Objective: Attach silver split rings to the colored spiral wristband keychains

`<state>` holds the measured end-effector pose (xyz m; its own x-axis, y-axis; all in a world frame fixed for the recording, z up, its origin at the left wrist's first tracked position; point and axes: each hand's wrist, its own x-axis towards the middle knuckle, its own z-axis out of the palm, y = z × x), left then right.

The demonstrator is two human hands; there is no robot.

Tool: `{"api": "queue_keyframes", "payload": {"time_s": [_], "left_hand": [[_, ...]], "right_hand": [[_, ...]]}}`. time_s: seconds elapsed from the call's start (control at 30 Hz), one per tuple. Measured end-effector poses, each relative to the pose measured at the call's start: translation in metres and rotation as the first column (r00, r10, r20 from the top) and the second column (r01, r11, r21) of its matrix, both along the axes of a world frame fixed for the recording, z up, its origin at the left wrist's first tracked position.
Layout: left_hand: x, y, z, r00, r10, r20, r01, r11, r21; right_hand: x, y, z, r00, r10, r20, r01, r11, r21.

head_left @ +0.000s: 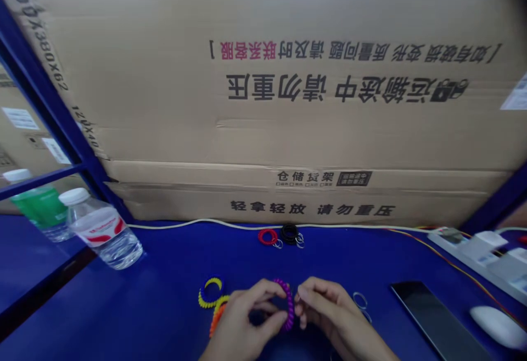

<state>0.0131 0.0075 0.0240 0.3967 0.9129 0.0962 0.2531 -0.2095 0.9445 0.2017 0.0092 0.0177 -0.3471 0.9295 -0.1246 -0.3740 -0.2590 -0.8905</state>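
Note:
My left hand [257,317] pinches a purple spiral coil wristband [290,311] between thumb and fingers, with the loop standing upright. Close against its right side, my right hand [329,311] has thumb and fingertips pressed together; whatever they hold is too small or hidden to make out. Beside my left hand lie a yellow and blue coil band [209,292] and an orange coil band [216,320], partly covered by the hand. Metal split rings [360,300] rest just right of my right hand.
Red [267,237] and black [289,234] coil bands with metal rings lie at the back, near a white cable [201,220] and a large cardboard box [288,141]. Water bottles [105,229] stand left. A phone [436,320], white mouse [498,326] and power strip [481,256] are right.

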Motion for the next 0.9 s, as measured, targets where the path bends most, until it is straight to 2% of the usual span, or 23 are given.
{"api": "queue_keyframes", "payload": {"time_s": [0.17, 0.3, 0.43, 0.57, 0.67, 0.77, 0.83, 0.9], "left_hand": [[-0.001, 0.000, 0.001, 1.000, -0.021, -0.004, 0.021, 0.999, 0.035], [0.001, -0.001, 0.000, 0.999, -0.004, 0.054, 0.005, 1.000, -0.025], [0.002, 0.001, -0.003, 0.995, 0.033, 0.098, -0.021, 0.992, -0.122], [0.001, 0.003, -0.004, 0.990, 0.047, 0.135, -0.022, 0.983, -0.183], [0.000, 0.002, -0.002, 0.997, 0.039, 0.068, -0.030, 0.992, -0.125], [-0.001, 0.001, 0.000, 0.998, 0.013, -0.056, -0.012, 1.000, 0.003], [-0.001, 0.001, 0.002, 0.995, 0.014, -0.102, -0.008, 0.998, 0.060], [0.000, 0.001, 0.002, 0.994, 0.020, -0.111, -0.012, 0.998, 0.069]], "right_hand": [[-0.002, -0.002, 0.003, 0.999, -0.039, 0.029, 0.038, 0.999, 0.025], [-0.003, -0.001, -0.001, 0.989, -0.104, 0.104, 0.097, 0.993, 0.072], [-0.006, 0.001, -0.012, 0.941, -0.258, 0.218, 0.216, 0.956, 0.196], [-0.011, 0.001, -0.018, 0.902, -0.386, 0.195, 0.334, 0.908, 0.251], [-0.012, -0.001, -0.017, 0.942, -0.314, 0.122, 0.292, 0.942, 0.165], [-0.010, -0.002, -0.014, 0.991, -0.136, 0.008, 0.136, 0.991, 0.003], [-0.009, -0.002, -0.013, 0.996, -0.055, -0.069, 0.050, 0.996, -0.068], [-0.008, -0.001, -0.013, 0.993, -0.032, -0.111, 0.021, 0.994, -0.105]]}}
